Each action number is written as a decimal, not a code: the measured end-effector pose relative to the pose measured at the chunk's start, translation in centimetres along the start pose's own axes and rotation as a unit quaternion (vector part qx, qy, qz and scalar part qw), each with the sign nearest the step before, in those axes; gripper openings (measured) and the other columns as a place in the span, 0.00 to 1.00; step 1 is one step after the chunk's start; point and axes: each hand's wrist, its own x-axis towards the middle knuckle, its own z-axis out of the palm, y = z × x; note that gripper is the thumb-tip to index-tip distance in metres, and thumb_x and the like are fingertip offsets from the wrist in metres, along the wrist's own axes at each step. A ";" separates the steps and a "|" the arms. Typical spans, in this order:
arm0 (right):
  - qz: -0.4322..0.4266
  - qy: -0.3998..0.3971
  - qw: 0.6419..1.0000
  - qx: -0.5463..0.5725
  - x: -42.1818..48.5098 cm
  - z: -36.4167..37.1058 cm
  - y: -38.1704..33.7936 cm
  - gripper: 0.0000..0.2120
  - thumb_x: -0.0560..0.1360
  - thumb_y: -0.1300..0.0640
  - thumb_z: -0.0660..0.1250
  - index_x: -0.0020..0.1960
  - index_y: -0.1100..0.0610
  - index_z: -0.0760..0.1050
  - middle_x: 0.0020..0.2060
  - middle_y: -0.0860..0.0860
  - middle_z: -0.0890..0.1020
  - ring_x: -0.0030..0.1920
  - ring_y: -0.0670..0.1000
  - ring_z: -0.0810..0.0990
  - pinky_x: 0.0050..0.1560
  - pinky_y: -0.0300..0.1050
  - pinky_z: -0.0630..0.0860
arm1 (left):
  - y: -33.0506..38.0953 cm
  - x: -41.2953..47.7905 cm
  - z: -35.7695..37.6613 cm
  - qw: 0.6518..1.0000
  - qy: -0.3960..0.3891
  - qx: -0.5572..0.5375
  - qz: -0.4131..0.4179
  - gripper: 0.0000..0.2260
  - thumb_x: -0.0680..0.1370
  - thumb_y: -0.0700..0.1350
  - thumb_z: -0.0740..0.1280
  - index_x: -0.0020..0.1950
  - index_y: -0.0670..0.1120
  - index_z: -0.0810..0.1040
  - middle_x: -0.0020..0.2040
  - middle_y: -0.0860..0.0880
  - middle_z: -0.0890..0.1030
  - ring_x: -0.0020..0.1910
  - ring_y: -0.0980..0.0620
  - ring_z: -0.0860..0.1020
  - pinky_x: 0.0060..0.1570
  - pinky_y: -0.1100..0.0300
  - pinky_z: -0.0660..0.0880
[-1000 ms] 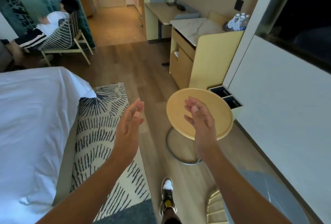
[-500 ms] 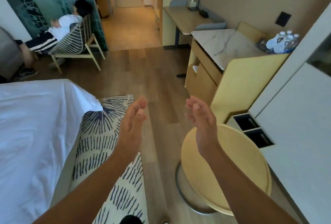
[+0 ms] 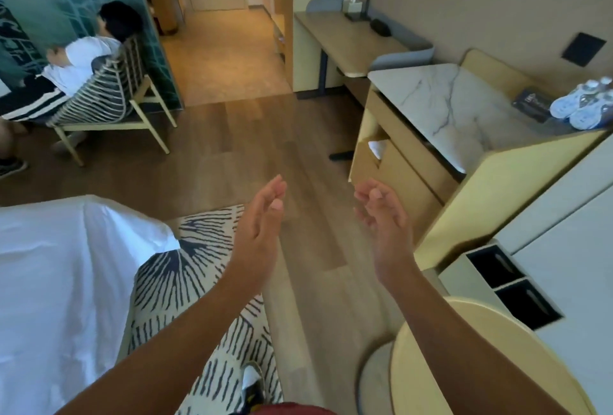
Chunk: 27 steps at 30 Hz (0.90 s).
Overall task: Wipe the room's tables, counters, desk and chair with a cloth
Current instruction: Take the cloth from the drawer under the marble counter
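We hold both hands out in front of us, palms turned toward each other, and neither carries anything. The left hand (image 3: 262,232) has its fingers straight and together; the right hand (image 3: 384,229) has its fingers loosely bent, slack, closing on nothing. They hang over the wood floor (image 3: 265,149), well apart from any surface, which reads to us as walking between places rather than working.

No cloth shows anywhere we can see, so the wiping is not under way here; we judge that a cloth has to be picked up first.

The surfaces to clean lie around us. The round table (image 3: 481,365) sits under our right forearm at the lower right. The marble counter (image 3: 447,106) stands ahead on the right, with water bottles (image 3: 583,106) crowded at its far right corner. Beyond it the desk (image 3: 351,39) runs along the wall, a tissue box (image 3: 352,5) at its far edge. The chair (image 3: 109,99) at the left is occupied by a seated person (image 3: 79,63), so it probably waits until last.
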 end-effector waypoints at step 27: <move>0.036 0.216 0.975 -0.041 55.7 -0.3 9.9 0.13 0.85 0.53 0.62 0.64 0.57 0.79 0.54 0.54 0.81 0.60 0.52 0.81 0.66 0.61 0.76 | -17.6 59.5 16.6 0.975 -0.212 0.003 -0.065 0.21 0.81 0.62 0.60 0.73 0.62 0.71 0.69 0.60 0.76 0.69 0.61 0.74 0.71 0.48 0.72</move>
